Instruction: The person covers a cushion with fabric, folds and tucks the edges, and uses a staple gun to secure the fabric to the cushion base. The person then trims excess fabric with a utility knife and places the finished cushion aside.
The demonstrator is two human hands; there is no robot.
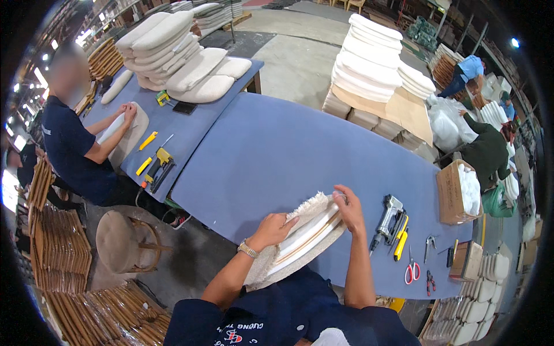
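I hold a seat cushion (306, 237) tilted on its edge against my body at the blue table's near side. Its beige fabric has a frayed edge, and a white layer with a thin brown line shows between the fabric sides. My left hand (273, 232), with a watch on the wrist, grips the fabric's upper left edge, fingers bent over it. At the cushion's upper right end, my right hand (349, 210) pinches the rim with thumb and fingers. The cushion's lower part is hidden by my arm and shirt.
Right of me on the blue table (277, 150) lie a staple gun (389, 219), a yellow cutter (401, 237), red-handled scissors (412, 272) and pliers (431, 281). A cardboard box (456, 196) stands beyond. On the left, a co-worker (81, 138) handles another cushion near stacked cushions (158, 52).
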